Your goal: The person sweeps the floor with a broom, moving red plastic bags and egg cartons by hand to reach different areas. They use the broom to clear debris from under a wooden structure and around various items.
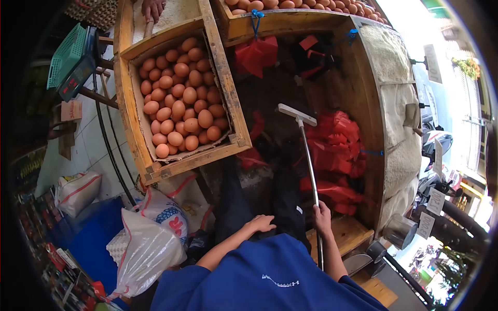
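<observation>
My right hand [322, 215] is closed around the shiny pole [309, 165] of a long-handled tool. The tool's flat white crosspiece [297, 114] points away from me, over the dark space between the wooden bins, like a squeegee head. On my thigh lies my left hand [261, 223], its fingers stretched out loosely and holding nothing. Red plastic bags [334, 142] are bunched to the right of the pole. Ahead and to the left, a wooden crate [194, 161] holds many brown eggs [190, 95].
Another person's hand [152, 9] grips a wooden handle over pale grains at top left. A scale [78, 78] carries a green basket [66, 54]. White sacks [150, 249] stand at lower left. Grain bins [397, 119] line the right, with metal cans [400, 231] and price signs.
</observation>
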Demonstrator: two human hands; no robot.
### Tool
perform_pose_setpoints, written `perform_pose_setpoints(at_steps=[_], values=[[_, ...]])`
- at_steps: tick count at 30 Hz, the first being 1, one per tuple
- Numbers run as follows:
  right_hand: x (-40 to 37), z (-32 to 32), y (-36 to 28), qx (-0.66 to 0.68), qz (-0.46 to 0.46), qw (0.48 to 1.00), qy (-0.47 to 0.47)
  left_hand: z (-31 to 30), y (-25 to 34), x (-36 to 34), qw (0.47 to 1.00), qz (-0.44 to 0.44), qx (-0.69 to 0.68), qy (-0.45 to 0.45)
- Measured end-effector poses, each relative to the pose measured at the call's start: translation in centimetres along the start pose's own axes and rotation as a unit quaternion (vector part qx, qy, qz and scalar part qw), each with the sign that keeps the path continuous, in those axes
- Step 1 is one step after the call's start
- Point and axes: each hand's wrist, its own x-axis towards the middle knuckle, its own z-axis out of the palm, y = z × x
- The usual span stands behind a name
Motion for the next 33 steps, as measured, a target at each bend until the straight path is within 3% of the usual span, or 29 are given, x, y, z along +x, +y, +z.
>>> perform_pose_setpoints(at_steps=[2, 4, 8, 10, 11, 12, 14, 17, 20, 22, 23, 25, 28, 30, 33], values=[[-0.8, 0.7, 0.1, 0.078, 0.049, 0.996, -0.009, 0.4, 0.4, -1.3, 0.998, -0.019, 0.027, -0.054], [-1.5, 1.3, -0.4, 0.117, 0.072, 0.990, -0.013, 0.6, -0.5, -3.2, 0.993, 0.104, 0.024, -0.053], [-1.6, 2.4, 0.5, 0.105, 0.076, 0.991, 0.009, -0.8, 1.3, -5.9, 0.980, 0.066, 0.058, -0.176], [0.1, 3.8, 3.5, 0.128, 0.080, 0.988, 0.016, -0.5, 1.2, -4.5, 0.973, 0.055, 0.076, -0.209], [1.7, 4.8, 5.6, 0.124, 0.067, 0.990, 0.012, 0.7, -0.4, -3.2, 0.977, 0.058, 0.092, -0.185], [3.8, 5.8, 7.6, 0.119, 0.052, 0.992, 0.008, -1.3, 0.7, -2.0, 0.964, 0.024, 0.109, -0.239], [8.7, 7.7, 9.8, 0.079, 0.053, 0.995, 0.005, -2.4, -2.9, 1.9, 0.974, 0.057, 0.027, -0.217], [17.9, 10.1, 14.2, 0.019, -0.008, 1.000, 0.003, -8.6, -5.8, 6.3, 0.993, 0.078, 0.071, 0.049], [27.6, 12.3, 19.5, -0.025, -0.081, 0.996, 0.030, -16.2, -9.0, 10.3, 0.956, 0.078, 0.172, 0.225], [31.0, 11.1, 14.2, -0.010, 0.039, 0.998, -0.044, -19.5, -11.2, 12.6, 0.942, 0.050, 0.208, 0.259], [33.7, 12.4, 16.5, -0.006, 0.033, 0.998, -0.044, -20.5, -13.0, 14.1, 0.936, 0.070, 0.219, 0.267], [39.1, 14.4, 21.4, -0.043, -0.175, 0.983, 0.036, -21.2, -15.8, 16.9, 0.935, 0.080, 0.229, 0.258], [44.9, 16.6, 24.3, -0.073, -0.229, 0.969, 0.053, -21.7, -19.6, 20.7, 0.941, 0.088, 0.259, 0.200], [47.3, 17.7, 24.0, -0.063, -0.225, 0.971, 0.051, -22.6, -20.4, 20.7, 0.966, 0.044, 0.228, 0.115], [51.6, 18.9, 23.5, -0.094, -0.200, 0.975, 0.016, -23.5, -19.7, 20.5, 0.935, 0.083, 0.294, 0.182]])
